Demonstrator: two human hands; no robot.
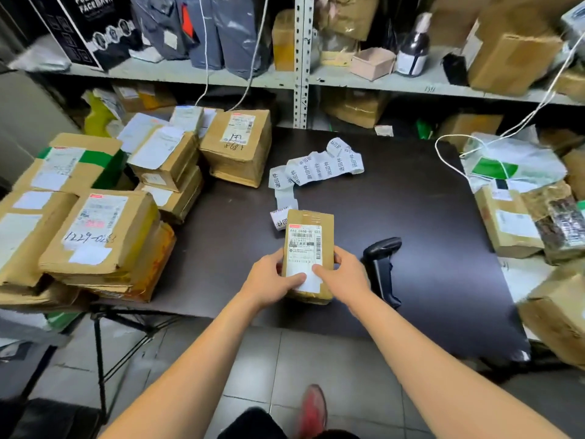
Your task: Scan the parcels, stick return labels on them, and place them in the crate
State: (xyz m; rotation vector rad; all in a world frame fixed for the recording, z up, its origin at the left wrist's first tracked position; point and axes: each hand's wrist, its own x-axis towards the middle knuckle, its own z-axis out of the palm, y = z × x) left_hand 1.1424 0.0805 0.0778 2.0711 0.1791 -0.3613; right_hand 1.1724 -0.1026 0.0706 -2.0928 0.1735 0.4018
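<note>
Holding one small brown parcel [308,245] in both hands, low over the dark worktop [427,217], address label up; cannot tell whether its near end rests on the surface.

Progress (judged): this parcel is mid-process. A white patch sits at the label's lower end, under both thumbs. It could be a return label being pressed down or part of the shipping label; unclear. The scanner [381,264] lies on the worktop just beside the right hand, not held. The strip of return labels [316,167] lies unrolled beyond the parcel. A stack of parcels [95,236] sits at left, so much probably remains. No crate in view, so the finished count is unknown.

Pose: both forearms reach forward and converge. Left hand [270,278] grips the left edge; right hand [343,274] grips the right edge.
</note>
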